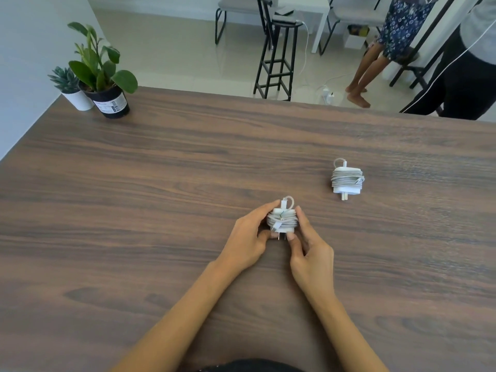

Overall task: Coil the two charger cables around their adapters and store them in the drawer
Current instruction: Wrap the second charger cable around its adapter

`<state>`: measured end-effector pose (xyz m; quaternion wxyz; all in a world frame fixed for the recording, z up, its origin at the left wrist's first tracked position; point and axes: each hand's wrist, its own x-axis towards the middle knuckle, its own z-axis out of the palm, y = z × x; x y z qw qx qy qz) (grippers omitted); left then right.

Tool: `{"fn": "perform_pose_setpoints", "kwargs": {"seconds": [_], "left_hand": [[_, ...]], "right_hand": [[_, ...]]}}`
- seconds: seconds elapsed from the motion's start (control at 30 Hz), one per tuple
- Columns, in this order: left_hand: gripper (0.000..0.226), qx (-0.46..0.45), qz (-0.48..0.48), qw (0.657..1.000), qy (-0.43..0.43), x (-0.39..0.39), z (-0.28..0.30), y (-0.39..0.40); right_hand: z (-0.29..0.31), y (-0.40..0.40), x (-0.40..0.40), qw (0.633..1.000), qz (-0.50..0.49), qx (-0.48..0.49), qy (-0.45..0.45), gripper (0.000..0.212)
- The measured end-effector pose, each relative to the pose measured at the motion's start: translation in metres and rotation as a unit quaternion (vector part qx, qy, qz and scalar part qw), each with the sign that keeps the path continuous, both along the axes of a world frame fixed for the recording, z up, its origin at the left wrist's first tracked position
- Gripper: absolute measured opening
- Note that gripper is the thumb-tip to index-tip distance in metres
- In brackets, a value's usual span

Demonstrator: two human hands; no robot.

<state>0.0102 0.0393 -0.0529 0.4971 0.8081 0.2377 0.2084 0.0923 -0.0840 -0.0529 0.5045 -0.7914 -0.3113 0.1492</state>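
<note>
Two potted plants (99, 73) sit far left on the wooden table (134, 183). My left hand (248, 237) and right hand (311, 251) both clasp the near coiled charger (282, 220), mid-table. Second coiled charger (347, 179) lies apart, right, untouched.

two potted plants stand touching at the far left corner of the wood-grain tabletop (161, 162): a leafy plant (103, 68) in a black pot, a succulent (65, 80) in a white one. beyond, a black stool (279, 57) on pale tiles.
</note>
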Motion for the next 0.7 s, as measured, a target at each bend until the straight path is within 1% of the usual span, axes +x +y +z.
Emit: {"fn": "perform_pose_setpoints", "kwargs": {"seconds": [0.17,0.33,0.5,0.7], "left_hand": [[0.06,0.051,0.01,0.998,-0.025,0.047,-0.002,0.013],[0.057,0.059,0.021,0.998,-0.024,0.085,-0.001,0.029],[0.059,0.061,0.031,0.998,-0.005,0.106,-0.001,0.038],[0.062,0.075,0.037,0.996,0.004,0.11,-0.002,0.042]], "right_hand": [[0.002,0.023,0.04,0.997,-0.051,-0.007,-0.056,0.052],[0.004,0.043,0.074,0.992,-0.091,-0.024,-0.082,0.046],[0.0,0.058,0.096,0.99,-0.097,-0.039,-0.094,0.043],[-0.004,0.061,0.1,0.99,-0.092,-0.038,-0.099,0.044]]}}
